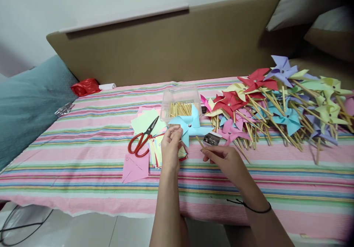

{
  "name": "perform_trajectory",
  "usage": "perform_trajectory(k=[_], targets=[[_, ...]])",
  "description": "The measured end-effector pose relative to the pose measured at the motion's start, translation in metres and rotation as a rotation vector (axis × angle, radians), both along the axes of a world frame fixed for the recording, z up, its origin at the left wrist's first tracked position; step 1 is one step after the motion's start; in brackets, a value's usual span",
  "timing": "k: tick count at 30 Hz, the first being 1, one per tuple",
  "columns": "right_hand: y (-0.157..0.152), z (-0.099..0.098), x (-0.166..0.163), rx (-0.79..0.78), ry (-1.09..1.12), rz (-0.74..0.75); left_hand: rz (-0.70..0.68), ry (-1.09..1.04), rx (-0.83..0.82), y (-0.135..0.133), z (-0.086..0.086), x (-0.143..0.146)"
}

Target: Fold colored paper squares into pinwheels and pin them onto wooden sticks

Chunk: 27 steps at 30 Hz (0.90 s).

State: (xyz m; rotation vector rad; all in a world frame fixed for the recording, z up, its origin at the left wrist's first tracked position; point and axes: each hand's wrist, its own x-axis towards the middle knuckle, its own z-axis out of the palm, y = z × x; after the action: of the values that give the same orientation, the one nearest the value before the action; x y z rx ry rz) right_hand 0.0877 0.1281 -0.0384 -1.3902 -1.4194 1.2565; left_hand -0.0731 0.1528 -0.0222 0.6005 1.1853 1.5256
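My left hand [170, 147] is closed in a pinch on a light blue paper pinwheel [188, 126] with a silver pin at its centre. My right hand [222, 158] grips a thin wooden stick [199, 141] that points up toward the pinwheel. Both hands hover over a striped pink cloth [83, 173]. Just behind the pinwheel stands a clear plastic box of wooden sticks [181, 107]. A small open box of metal pins [211, 139] lies beside my right hand.
Red-handled scissors [141, 140] lie on a stack of coloured paper squares [146, 123]; a pink folded sheet [135, 167] is nearer. A large pile of finished pinwheels [276, 103] fills the right. A teal cushion [27, 103] and red wrapper [85, 86] sit left.
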Motion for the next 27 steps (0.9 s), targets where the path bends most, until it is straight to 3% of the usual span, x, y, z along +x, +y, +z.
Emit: perform_trajectory(k=[12, 19, 27], targets=[[-0.001, 0.002, -0.001, -0.011, 0.032, 0.024, -0.179, -0.072, -0.011, -0.003, 0.008, 0.006], [0.001, 0.0, 0.003, -0.003, 0.037, 0.02, -0.018, 0.015, 0.017, -0.002, 0.003, -0.001], [0.001, 0.006, 0.0, 0.004, 0.098, 0.001, -0.067, 0.029, 0.011, -0.005, 0.009, 0.016]])
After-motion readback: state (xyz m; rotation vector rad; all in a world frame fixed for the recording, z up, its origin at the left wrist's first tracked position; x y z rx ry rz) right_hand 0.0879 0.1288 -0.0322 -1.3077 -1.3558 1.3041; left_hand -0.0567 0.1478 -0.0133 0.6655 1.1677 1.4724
